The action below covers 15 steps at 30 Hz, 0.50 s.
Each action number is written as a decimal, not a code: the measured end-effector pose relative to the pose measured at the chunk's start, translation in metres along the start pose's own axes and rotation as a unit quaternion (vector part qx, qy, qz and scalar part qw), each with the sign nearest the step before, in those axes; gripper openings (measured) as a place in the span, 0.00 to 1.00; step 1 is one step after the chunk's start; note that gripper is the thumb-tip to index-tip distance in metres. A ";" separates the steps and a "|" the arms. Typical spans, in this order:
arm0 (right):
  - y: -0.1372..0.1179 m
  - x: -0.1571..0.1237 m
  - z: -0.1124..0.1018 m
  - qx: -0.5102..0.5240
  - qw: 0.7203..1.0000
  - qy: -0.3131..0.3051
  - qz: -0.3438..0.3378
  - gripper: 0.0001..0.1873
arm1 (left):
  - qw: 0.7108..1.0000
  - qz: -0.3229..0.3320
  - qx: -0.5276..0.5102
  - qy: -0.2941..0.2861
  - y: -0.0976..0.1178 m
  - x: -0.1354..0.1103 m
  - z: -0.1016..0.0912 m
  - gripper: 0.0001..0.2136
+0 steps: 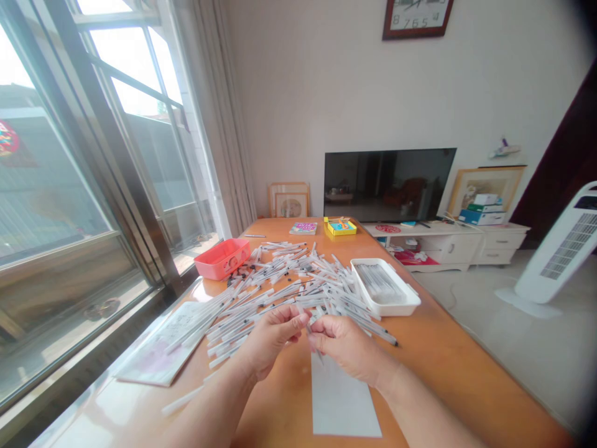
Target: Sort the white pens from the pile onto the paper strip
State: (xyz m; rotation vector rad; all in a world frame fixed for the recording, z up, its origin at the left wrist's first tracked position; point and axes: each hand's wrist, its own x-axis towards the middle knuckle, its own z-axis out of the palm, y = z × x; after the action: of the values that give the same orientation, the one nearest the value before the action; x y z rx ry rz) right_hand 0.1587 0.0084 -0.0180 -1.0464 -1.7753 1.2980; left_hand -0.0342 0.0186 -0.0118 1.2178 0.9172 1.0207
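Observation:
Both my hands meet above the near middle of the table, fingertips pinched close together. My right hand [347,345] is closed on a slim, pale pen [319,357], whose pointed end sticks out below the fingers. At the pen's upper end, my left hand [276,333] pinches with thumb and forefinger; what lies between them is mostly hidden. Beneath the hands is a white sheet of paper [347,404]. Just beyond them spreads a large heap of clear pen barrels and pens [284,280], some with black ends.
A red plastic basket [215,269] stands at the heap's left, with black caps nearby. To the right, a white tray [410,305] holds thin pen parts. A booklet [153,367] lies left under several barrels. Farther back are a yellow box [342,231] and a purple booklet [303,228].

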 end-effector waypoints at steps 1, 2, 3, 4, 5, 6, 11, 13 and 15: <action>0.001 0.001 -0.001 -0.003 1.000 0.009 0.005 0.11 | 1.000 0.002 -0.002 0.016 0.002 0.001 -0.003 0.13; 0.001 0.001 -0.002 -0.004 1.000 0.018 0.012 0.11 | 0.999 0.010 -0.008 0.039 0.006 0.002 -0.007 0.15; 0.003 0.001 -0.003 -0.003 0.999 0.027 0.017 0.11 | 0.997 0.026 -0.020 0.072 0.010 0.003 -0.012 0.17; 0.004 0.002 -0.005 -0.001 0.999 0.035 0.019 0.11 | 0.992 0.047 -0.036 0.108 0.014 0.004 -0.018 0.18; 0.005 0.002 -0.007 0.002 0.999 0.043 0.016 0.12 | 0.985 0.068 -0.043 0.150 0.019 0.005 -0.025 0.19; 0.007 0.002 -0.008 0.003 0.999 0.049 0.012 0.12 | 0.976 0.090 -0.046 0.192 0.024 0.006 -0.032 0.19; 0.015 0.005 -0.011 -0.018 0.997 0.069 0.009 0.14 | 0.941 0.114 0.036 0.317 0.041 0.007 -0.059 0.21; 0.016 0.006 -0.011 -0.022 0.997 0.074 0.007 0.14 | 0.938 0.106 0.087 0.320 0.043 0.009 -0.064 0.22; 0.017 0.006 -0.012 -0.029 0.996 0.083 0.002 0.14 | 0.936 0.094 0.139 0.310 0.044 0.013 -0.068 0.22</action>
State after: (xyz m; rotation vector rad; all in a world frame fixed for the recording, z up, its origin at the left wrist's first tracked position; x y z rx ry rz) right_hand 0.1699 0.0216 -0.0312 -1.1555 -1.6944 1.1333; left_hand -0.0999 0.0529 0.0230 1.2501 1.4952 1.5115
